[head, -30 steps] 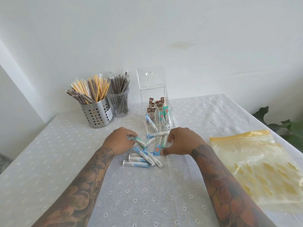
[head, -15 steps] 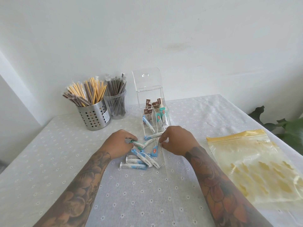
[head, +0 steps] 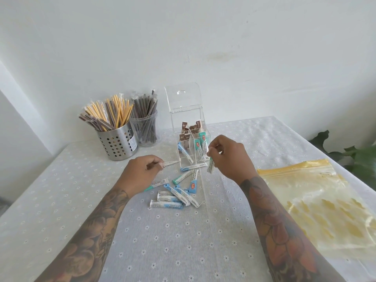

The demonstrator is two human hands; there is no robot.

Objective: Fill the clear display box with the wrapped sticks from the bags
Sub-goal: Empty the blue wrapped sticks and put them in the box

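Flowery tabletop (head: 183,241) here, I've got both hands, left hand (head: 142,171) and right hand (head: 230,157), each pinching a wrapped stick (head: 210,167) to drop into the clear display box (head: 187,127).

A plain white wall (head: 223,41) fills the upper half of the view, lit by soft, even daylight, with a faint yellowish stain near its middle. At the left, a second white wall face (head: 18,127) slants forward. The counter (head: 162,245) wears a pale cloth dotted with small white flowers. Beyond its right edge, dark green plant leaves (head: 358,157) show.
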